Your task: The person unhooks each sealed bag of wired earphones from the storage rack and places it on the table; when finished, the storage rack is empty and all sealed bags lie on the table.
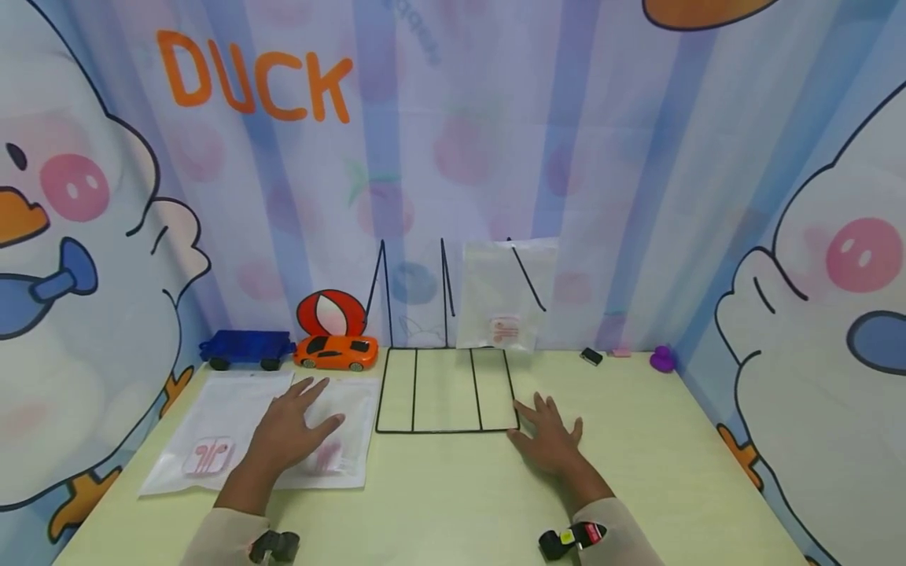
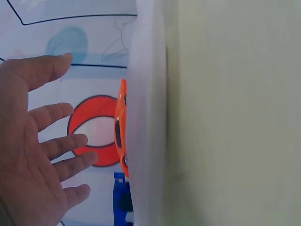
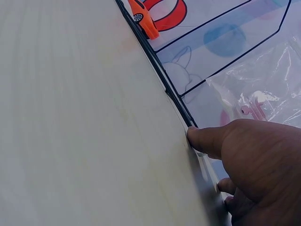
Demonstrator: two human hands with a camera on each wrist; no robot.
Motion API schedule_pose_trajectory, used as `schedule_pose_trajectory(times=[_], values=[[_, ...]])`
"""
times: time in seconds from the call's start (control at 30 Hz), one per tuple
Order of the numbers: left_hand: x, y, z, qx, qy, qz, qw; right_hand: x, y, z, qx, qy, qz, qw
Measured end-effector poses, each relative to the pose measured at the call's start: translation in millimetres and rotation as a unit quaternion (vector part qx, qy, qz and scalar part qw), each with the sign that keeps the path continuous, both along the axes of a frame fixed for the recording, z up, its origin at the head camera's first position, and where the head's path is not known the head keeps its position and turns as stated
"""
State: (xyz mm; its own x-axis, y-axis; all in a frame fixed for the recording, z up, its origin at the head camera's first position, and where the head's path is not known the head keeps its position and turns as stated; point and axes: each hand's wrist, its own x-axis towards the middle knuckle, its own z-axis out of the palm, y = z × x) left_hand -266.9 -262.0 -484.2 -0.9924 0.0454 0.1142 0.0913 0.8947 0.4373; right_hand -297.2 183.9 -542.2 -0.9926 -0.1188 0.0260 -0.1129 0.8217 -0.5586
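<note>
My left hand (image 1: 286, 428) has its fingers spread above two white, partly clear zip bags lying on the table. The left bag (image 1: 233, 401) shows a small square with pink earphones; the other bag (image 1: 354, 464) is partly covered by the hand. In the left wrist view this hand (image 2: 33, 155) holds nothing. My right hand (image 1: 550, 442) rests at the front right corner of a black wire rack (image 1: 447, 431), its thumb touching the wire in the right wrist view. A third bag (image 1: 488, 291), also with pink earphones in it, hangs on the rack's right upright.
Behind the flat bags stand a blue toy wagon (image 1: 248, 346) and an orange toy car (image 1: 336, 354). At the back right are a small black object (image 1: 591, 357), a pink piece (image 1: 620, 353) and a purple toy duck (image 1: 662, 359). A printed curtain (image 1: 460, 118) borders the table.
</note>
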Motion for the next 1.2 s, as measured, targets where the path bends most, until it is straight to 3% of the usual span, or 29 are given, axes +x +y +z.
schedule_pose_trajectory(times=[0.3,0.6,0.9,1.2], values=[[-17.2,42.4,6.0,0.046,-0.012,-0.003,0.9989,-0.3,-1,1.6,0.006,-0.007,0.0,1.0],[-24.6,84.5,-2.6,0.061,0.009,-0.04,0.9973,-0.6,0,3.3,0.008,-0.009,0.001,0.9999],[-30.4,116.4,-11.9,0.074,0.008,-0.053,0.9958,-0.6,1,1.1,0.002,-0.013,-0.002,0.9999],[-36.9,137.0,-24.1,-0.004,0.036,-0.061,0.9975,0.8,1,-0.2,-0.003,-0.008,0.001,1.0]])
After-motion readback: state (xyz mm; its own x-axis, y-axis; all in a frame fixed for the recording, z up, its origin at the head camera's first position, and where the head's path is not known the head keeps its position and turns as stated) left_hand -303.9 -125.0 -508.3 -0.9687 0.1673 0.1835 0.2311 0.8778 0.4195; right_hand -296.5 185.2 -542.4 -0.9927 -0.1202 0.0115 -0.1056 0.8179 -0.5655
